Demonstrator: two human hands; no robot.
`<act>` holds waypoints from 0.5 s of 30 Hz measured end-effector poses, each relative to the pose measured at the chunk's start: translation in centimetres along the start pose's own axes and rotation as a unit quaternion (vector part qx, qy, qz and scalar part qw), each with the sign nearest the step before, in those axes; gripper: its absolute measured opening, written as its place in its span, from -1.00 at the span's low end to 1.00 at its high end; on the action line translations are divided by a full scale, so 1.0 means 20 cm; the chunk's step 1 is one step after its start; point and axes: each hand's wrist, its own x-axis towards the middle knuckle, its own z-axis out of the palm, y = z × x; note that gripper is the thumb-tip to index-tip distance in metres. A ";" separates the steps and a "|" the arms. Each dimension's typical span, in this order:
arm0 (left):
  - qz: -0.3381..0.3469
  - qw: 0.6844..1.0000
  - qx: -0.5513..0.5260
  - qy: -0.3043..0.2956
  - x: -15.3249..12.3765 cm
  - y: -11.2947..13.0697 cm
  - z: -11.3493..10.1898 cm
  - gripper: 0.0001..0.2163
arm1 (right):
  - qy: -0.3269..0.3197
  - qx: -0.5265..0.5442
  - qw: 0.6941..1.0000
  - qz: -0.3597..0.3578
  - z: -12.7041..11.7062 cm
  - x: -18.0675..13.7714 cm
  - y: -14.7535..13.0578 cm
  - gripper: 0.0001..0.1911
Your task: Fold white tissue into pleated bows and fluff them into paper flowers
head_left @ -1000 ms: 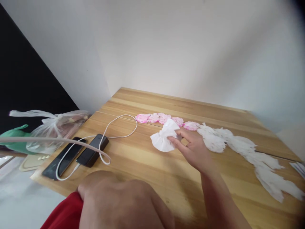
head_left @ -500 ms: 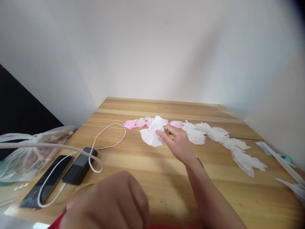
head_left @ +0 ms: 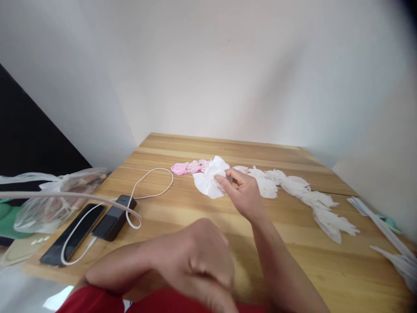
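My right hand point(head_left: 243, 193) reaches over the table and pinches a white, ruffled piece of thin paper or cloth point(head_left: 211, 180) between thumb and fingers. The piece fans out round the pinch, its edge wavy. Close to the camera, my left hand point(head_left: 198, 261) is curled, knuckles up, in front of my red clothing. Its fingertips are turned away, so anything inside them is hidden. Behind the held piece lies a row of pink-and-white ruffled pieces point(head_left: 189, 167), partly covered by it. White crumpled pieces point(head_left: 302, 191) continue the row to the right.
On the left of the wooden table point(head_left: 182, 145) lie a black phone point(head_left: 73, 232) and a black box-shaped device point(head_left: 114, 219) with a white cable point(head_left: 148, 171). A clear plastic bag point(head_left: 61, 198) sits beyond the left edge. White strips point(head_left: 384, 221) lie at the right.
My left hand has moved up and to the right, bringing its forearm into view. My right hand keeps its pinch on the white piece, almost in place. The view has shifted slightly.
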 end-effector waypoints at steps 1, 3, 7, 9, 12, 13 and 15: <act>-0.038 0.997 0.020 0.058 -0.02 -0.02 -0.01 -0.50 | -0.001 0.000 1.000 -0.001 0.00 0.00 0.00 -0.69; -0.133 0.978 0.054 0.154 -0.05 -0.08 -0.02 -0.51 | -0.002 0.000 1.000 -0.005 0.00 -0.01 -0.01 -0.68; -0.281 0.909 0.095 0.294 -0.10 -0.25 -0.02 -0.59 | -0.003 -0.011 1.000 -0.006 -0.01 -0.02 -0.03 -0.67; -0.308 0.882 0.111 0.339 -0.10 -0.31 -0.03 -0.65 | -0.007 -0.017 1.000 -0.006 -0.01 -0.02 -0.03 -0.67; -0.282 0.878 0.115 0.368 -0.08 -0.35 -0.06 -0.63 | -0.013 -0.026 1.000 -0.006 0.00 -0.01 -0.03 -0.66; -0.271 0.879 0.117 0.373 -0.07 -0.36 -0.07 -0.61 | -0.012 -0.031 0.999 -0.006 0.00 0.00 -0.03 -0.65; -0.266 0.874 0.129 0.385 -0.05 -0.37 -0.08 -0.56 | -0.009 -0.042 0.999 -0.006 0.01 0.00 -0.03 -0.64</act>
